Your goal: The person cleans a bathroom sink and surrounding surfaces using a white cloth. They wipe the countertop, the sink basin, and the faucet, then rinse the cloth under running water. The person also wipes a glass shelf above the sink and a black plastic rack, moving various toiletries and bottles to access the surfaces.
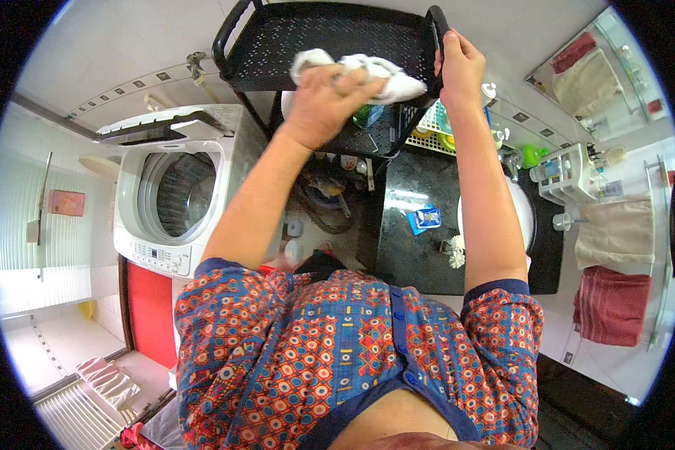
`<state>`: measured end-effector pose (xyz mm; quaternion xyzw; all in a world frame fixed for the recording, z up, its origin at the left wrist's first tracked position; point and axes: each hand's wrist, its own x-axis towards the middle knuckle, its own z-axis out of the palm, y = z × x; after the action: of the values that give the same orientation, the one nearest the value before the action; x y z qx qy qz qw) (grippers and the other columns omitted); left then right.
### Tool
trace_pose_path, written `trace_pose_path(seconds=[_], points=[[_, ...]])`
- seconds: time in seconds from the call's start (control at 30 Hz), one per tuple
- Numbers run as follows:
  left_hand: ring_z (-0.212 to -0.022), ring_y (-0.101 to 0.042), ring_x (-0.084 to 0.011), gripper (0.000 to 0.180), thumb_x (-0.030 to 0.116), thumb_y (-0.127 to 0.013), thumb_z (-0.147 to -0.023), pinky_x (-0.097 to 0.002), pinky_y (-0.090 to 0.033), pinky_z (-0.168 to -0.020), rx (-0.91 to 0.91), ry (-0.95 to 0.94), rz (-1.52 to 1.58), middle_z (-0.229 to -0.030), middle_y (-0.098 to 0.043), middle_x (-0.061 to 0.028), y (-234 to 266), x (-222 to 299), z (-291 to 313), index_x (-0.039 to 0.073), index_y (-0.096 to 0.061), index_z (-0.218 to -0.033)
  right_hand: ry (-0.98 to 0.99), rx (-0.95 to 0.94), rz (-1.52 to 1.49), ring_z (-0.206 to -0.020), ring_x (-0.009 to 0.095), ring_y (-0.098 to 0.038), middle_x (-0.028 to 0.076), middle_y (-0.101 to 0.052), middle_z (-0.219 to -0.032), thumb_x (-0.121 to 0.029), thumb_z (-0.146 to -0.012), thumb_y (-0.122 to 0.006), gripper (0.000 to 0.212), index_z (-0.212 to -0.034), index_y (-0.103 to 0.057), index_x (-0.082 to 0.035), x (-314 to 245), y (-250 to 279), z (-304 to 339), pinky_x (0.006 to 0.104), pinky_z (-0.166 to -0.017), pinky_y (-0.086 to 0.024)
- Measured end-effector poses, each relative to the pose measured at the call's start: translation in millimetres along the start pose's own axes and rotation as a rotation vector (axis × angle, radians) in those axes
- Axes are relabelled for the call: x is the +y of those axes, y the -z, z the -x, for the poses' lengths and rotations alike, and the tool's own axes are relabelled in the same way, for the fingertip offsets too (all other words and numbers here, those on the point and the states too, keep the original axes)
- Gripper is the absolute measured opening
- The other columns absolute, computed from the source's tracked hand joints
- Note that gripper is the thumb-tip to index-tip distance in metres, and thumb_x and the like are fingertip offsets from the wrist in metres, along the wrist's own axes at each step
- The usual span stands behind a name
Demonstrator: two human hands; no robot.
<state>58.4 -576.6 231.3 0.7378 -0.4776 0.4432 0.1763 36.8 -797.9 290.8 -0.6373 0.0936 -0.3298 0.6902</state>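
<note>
A black perforated trolley rack (330, 37) stands in front of me, its top tray bare. My left hand (324, 106) presses a bunched white cloth (399, 84) against the front edge of that tray, fingers closed over it. On the right side, my right hand (462, 71) is wrapped round the rack's raised handle (436, 24). Part of the lower shelf shows below the cloth, with a green item (367, 115) on it that is too covered to name.
To the left is a top-loading washing machine (178, 244) with its lid up. A dark counter (420, 262) on the right holds a blue packet (427, 218) and a white basin (523, 217). A white organiser (566, 176) and hanging towels (615, 232) are farther right.
</note>
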Motion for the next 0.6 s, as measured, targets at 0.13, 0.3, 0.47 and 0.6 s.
trace_pose_path(seconds=[0.13, 0.3, 0.47, 0.6], points=[[-0.095, -0.050, -0.0191, 0.049, 0.009, -0.062, -0.074, -0.0342, -0.041, -0.085, 0.024, 0.021, -0.142, -0.106, -0.056, 0.0063, 24, -56, 36, 0.031, -0.065, -0.118, 0.007, 0.016, -0.031, -0.050, 0.006, -0.044, -0.001, -0.049, -0.060, -0.017, -0.093, -0.054, 0.023, -0.097, -0.063, 0.003, -1, -5, -2, 0.0225, -0.043, -0.033], [-0.099, -0.050, -0.0234, 0.058, -0.004, -0.063, -0.068, -0.0364, -0.040, -0.090, 0.005, 0.254, -0.235, -0.113, -0.057, 0.0004, 51, -75, 62, 0.027, -0.067, -0.117, 0.037, -0.030, -0.033, -0.048, 0.006, -0.042, -0.001, -0.048, -0.058, -0.018, -0.093, -0.053, 0.023, -0.097, -0.063, 0.003, 8, 0, -9, 0.0228, -0.043, -0.031], [-0.112, -0.049, -0.0272, 0.053, -0.007, -0.064, -0.070, -0.0380, -0.038, -0.097, 0.181, 0.547, -0.219, -0.117, -0.056, -0.0070, 45, -67, 74, 0.020, -0.066, -0.116, 0.019, -0.073, -0.007, -0.053, 0.008, -0.048, 0.002, -0.054, -0.063, -0.017, -0.093, -0.055, 0.022, -0.100, -0.063, 0.002, 10, 3, -10, 0.0239, -0.048, -0.037], [-0.115, -0.050, -0.0296, 0.049, -0.011, -0.061, -0.070, -0.0385, -0.038, -0.100, 0.418, 0.784, 0.076, -0.119, -0.054, -0.0124, 34, -41, 60, 0.013, -0.065, -0.113, 0.039, -0.080, 0.047, -0.057, 0.009, -0.051, 0.004, -0.058, -0.068, -0.019, -0.094, -0.056, 0.024, -0.097, -0.064, 0.003, 9, 11, -15, 0.0239, -0.052, -0.041]])
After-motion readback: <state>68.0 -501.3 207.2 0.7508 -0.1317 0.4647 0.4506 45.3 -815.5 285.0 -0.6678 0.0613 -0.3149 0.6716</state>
